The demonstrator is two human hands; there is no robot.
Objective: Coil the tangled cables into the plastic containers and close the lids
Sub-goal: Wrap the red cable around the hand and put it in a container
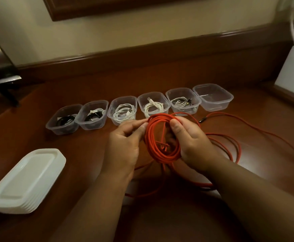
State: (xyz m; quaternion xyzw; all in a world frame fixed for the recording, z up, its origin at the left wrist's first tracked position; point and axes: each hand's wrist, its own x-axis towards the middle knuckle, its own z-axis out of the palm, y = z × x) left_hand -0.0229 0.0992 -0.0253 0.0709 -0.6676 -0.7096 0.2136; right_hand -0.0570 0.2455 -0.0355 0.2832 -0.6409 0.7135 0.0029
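Dark wooden desk (37, 119) against a cream wall, serving as the work surface. Beyond the hands, a row of six clear containers (123, 110), lined up open so each coil can drop straight in; five already loaded with coiled cables, only the empty container (213, 96) at the right end of that row left. Left of the row and nearer the camera, a stack of white lids (25, 180), set aside until filling is finished. Just in front of the row, the red cable (162, 138), part wound into a hoop, the rest trailing loose to the right. Right hand (193, 144) clamped around the hoop to keep its shape. Left hand (125, 145) pinched on a strand, probably feeding the next turn.
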